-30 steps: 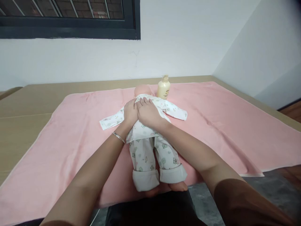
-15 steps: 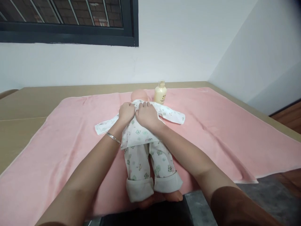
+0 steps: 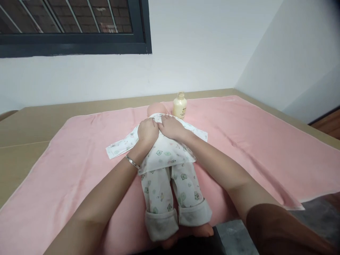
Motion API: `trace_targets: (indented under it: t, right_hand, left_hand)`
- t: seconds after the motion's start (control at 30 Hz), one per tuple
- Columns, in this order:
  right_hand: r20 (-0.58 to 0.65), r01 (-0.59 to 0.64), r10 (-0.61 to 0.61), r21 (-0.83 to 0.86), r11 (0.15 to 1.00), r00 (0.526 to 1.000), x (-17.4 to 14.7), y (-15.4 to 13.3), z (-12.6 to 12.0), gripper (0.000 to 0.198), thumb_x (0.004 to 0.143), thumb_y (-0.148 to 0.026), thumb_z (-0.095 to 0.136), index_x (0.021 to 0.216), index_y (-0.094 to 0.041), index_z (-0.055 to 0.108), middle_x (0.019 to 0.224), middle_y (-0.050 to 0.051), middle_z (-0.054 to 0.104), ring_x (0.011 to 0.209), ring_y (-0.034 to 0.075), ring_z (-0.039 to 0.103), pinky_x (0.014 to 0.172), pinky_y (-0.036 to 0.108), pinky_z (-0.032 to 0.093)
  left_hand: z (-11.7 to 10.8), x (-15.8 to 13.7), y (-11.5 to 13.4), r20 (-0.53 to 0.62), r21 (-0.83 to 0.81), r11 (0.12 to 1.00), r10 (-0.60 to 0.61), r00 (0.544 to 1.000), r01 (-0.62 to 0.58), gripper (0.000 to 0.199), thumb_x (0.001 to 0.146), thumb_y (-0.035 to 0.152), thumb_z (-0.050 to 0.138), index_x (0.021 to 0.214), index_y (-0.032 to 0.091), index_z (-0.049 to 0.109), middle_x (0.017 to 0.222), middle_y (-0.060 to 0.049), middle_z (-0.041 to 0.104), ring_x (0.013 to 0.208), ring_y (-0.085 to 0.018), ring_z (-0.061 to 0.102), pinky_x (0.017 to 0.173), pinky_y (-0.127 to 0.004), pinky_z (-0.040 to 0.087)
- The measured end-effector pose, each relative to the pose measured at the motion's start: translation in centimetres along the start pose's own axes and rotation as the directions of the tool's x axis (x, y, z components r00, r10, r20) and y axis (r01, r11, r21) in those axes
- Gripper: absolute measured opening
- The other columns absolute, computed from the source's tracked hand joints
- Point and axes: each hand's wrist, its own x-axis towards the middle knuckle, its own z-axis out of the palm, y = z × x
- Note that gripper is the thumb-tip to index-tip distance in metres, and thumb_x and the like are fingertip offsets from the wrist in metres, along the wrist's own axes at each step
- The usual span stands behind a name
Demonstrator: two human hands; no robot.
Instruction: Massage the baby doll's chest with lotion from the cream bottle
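A baby doll lies on its back, its bare head pointing away from me. It wears a white printed shirt and matching trousers with turned-up cuffs. My left hand rests on the chest, its fingers curled at the shirt front; the fingertips are partly hidden. Beside it, my right hand lies flat over the upper chest with fingers stretched out. The two hands touch or nearly touch. Both sleeves spread outward from the body.
A pale yellow bottle stands just right of the doll's head. Under the doll is a pink blanket on a tan surface. A white wall and a dark-framed window are behind. Bare doll feet reach the near edge.
My left hand has shifted slightly right across the chest, and its back is turned more upward. My right hand lies flatter and a little farther right. The view has moved slightly.
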Motion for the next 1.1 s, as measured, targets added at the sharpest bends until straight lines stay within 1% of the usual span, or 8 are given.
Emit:
trace_targets:
  t: [0.13,0.33,0.47,0.6,0.7,0.87,0.97,1.1]
  right_hand:
    - [0.019,-0.036,0.035,0.075,0.996,0.999,-0.2,0.4,-0.7,0.056,0.104,-0.041,0.035,0.139,0.0,0.052,0.146,0.023,0.053,0.135,0.033,0.05,0.112,0.041,0.038]
    - [-0.029,-0.04,0.036,-0.146,0.989,0.999,-2.4,-2.1,-1.0,0.048,0.104,-0.03,0.03,0.125,0.001,0.06,0.13,0.027,0.062,0.122,0.037,0.058,0.103,0.045,0.042]
    - [0.022,-0.057,0.058,-0.032,0.998,0.998,-1.4,-0.9,-1.1,0.045,0.104,-0.033,0.031,0.121,-0.007,0.063,0.124,0.022,0.067,0.113,0.035,0.064,0.092,0.042,0.049]
    - [0.044,-0.119,0.116,0.068,0.991,0.992,0.5,1.1,-0.8,0.055,0.105,-0.045,0.026,0.116,-0.01,0.067,0.122,0.019,0.069,0.113,0.035,0.065,0.092,0.041,0.049]
    - [0.046,-0.122,0.123,-0.016,0.992,0.991,-0.2,0.2,-1.0,0.057,0.106,-0.042,0.023,0.11,-0.008,0.069,0.116,0.021,0.071,0.109,0.036,0.066,0.092,0.043,0.049]
    - [0.008,-0.05,0.052,-0.176,0.983,0.999,-2.8,-2.8,-1.7,0.042,0.103,-0.027,0.033,0.114,-0.003,0.066,0.118,0.025,0.068,0.114,0.036,0.063,0.099,0.043,0.045]
    - [0.009,-0.067,0.068,-0.073,0.995,0.998,-2.0,-2.0,-1.2,0.041,0.103,-0.027,0.032,0.114,-0.006,0.066,0.121,0.022,0.068,0.115,0.033,0.062,0.099,0.04,0.045]
    - [-0.091,-0.109,0.114,0.067,0.992,0.989,0.1,0.0,0.3,0.045,0.103,-0.033,0.033,0.127,-0.005,0.059,0.138,0.022,0.058,0.128,0.032,0.054,0.107,0.04,0.041]
  left_hand:
    - [-0.2,-0.5,0.4,0.002,0.024,0.997,0.075,0.997,-0.075,0.037,0.095,0.017,0.034,0.107,0.013,0.068,0.113,-0.019,0.071,0.11,-0.033,0.066,0.099,-0.044,0.049]
    - [-0.1,0.2,-0.8,0.044,-0.055,0.998,0.022,0.999,-0.02,0.042,0.099,0.033,0.034,0.105,0.012,0.069,0.113,-0.019,0.072,0.107,-0.034,0.066,0.097,-0.046,0.05]
    - [0.2,-0.4,-0.6,-0.019,-0.035,0.998,0.048,0.999,-0.048,0.041,0.099,0.031,0.033,0.103,0.012,0.07,0.11,-0.02,0.072,0.109,-0.034,0.066,0.1,-0.046,0.049]
    - [0.7,-1.3,-0.2,-0.105,-0.083,0.99,0.106,0.989,-0.115,0.036,0.096,0.021,0.036,0.103,0.017,0.07,0.115,-0.014,0.072,0.116,-0.03,0.063,0.105,-0.043,0.047]
    - [1.1,-1.1,-0.6,-0.13,-0.16,0.985,0.037,0.991,-0.058,0.034,0.094,0.022,0.038,0.107,0.019,0.069,0.12,-0.012,0.072,0.119,-0.03,0.062,0.107,-0.043,0.047]
    - [0.8,-0.5,-1.0,-0.049,-0.139,0.99,-0.044,0.998,0.037,0.034,0.094,0.027,0.04,0.107,0.013,0.068,0.117,-0.018,0.071,0.115,-0.034,0.063,0.106,-0.048,0.047]
    - [0.7,-1.2,-0.6,-0.05,-0.107,0.994,0.011,0.999,-0.016,0.037,0.096,0.027,0.035,0.108,0.013,0.068,0.117,-0.019,0.07,0.116,-0.034,0.063,0.107,-0.048,0.047]
    - [1.2,-2.0,-0.5,-0.105,-0.136,0.989,0.039,0.994,-0.053,0.041,0.096,0.027,0.037,0.123,0.013,0.064,0.137,-0.017,0.063,0.137,-0.032,0.052,0.116,-0.045,0.041]
